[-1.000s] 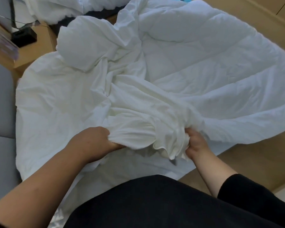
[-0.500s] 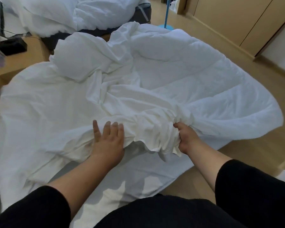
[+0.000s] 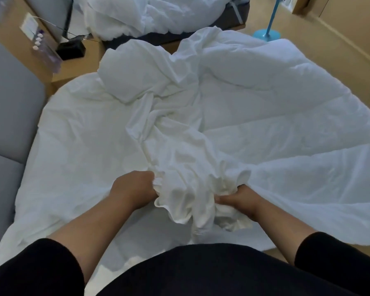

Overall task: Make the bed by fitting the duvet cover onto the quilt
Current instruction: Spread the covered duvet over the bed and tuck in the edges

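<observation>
Bunching the duvet cover [image 3: 186, 167], left hand [image 3: 132, 189] and right hand [image 3: 237, 199] both clench its gathered edge; best keep gathering evenly toward the quilt [image 3: 286, 124].

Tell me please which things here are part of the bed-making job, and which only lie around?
Part of the job:
- duvet cover, bunched up
- quilt, spread flat
- left hand and right hand, both gripping the bunched cover

Just lying about:
- blue stand on the floor
- black box on the bedside table
- heap of white bedding behind
</observation>
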A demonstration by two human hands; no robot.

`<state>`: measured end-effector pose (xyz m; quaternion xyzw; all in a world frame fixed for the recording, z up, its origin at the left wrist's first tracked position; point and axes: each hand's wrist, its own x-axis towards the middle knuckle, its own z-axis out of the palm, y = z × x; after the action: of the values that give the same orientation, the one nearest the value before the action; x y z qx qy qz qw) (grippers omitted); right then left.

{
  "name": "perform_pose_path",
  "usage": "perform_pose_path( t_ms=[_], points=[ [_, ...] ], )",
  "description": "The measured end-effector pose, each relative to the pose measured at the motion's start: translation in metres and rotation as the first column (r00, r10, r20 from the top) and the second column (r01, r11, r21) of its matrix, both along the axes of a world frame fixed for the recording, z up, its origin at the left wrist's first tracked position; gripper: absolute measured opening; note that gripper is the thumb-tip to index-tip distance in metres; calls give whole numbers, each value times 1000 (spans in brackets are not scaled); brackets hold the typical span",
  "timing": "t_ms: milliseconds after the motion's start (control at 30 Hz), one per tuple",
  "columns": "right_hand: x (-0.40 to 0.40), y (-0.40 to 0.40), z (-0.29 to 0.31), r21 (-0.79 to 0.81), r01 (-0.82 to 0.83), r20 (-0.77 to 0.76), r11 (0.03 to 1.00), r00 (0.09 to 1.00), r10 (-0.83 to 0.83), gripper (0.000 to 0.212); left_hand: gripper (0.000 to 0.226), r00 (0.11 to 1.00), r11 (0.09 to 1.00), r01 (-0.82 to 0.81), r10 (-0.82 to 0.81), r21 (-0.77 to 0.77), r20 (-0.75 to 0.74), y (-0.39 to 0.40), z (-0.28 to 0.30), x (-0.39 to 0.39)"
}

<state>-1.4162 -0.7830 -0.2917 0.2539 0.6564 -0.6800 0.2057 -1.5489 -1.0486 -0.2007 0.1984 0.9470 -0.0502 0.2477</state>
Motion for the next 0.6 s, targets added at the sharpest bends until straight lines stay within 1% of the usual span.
perform_pose_path(
  t_ms=[67, 133, 200, 267, 333, 400, 500, 567, 600],
  points=[
    [-17, 27, 2, -74, 81, 1, 994, 997, -81, 39, 23, 996, 997, -79, 78, -27, -31, 6, 14, -10],
    [-31, 59, -3, -139, 200, 27, 970, 980, -198, 34, 22, 982, 986, -166, 164, -13, -90, 8, 34, -25],
    [-33, 85, -19, -137, 313, 68, 940, 950, -306, 33, 23, 956, 969, -246, 248, 27, -157, 6, 56, -40],
    [-18, 103, -39, -36, 360, 117, 932, 928, -353, 36, 25, 934, 958, -277, 285, 69, -216, 6, 78, -58],
    [5, 109, -56, 106, 370, 159, 923, 910, -383, 51, 27, 919, 955, -287, 295, 70, -261, 4, 94, -75],
    [18, 113, -69, 191, 421, 182, 887, 873, -453, 62, 26, 895, 948, -314, 316, 59, -315, -4, 104, -93],
    [10, 118, -73, 283, 386, 267, 878, 848, -458, 64, 23, 879, 939, -341, 334, 41, -340, -20, 104, -117],
    [-3, 118, -69, 286, 358, 291, 889, 851, -436, 61, 22, 886, 934, -354, 349, 42, -305, -29, 96, -127],
    [-8, 116, -74, 265, 372, 307, 889, 842, -444, 58, 23, 889, 933, -357, 352, 39, -291, -32, 91, -130]
  ],
)
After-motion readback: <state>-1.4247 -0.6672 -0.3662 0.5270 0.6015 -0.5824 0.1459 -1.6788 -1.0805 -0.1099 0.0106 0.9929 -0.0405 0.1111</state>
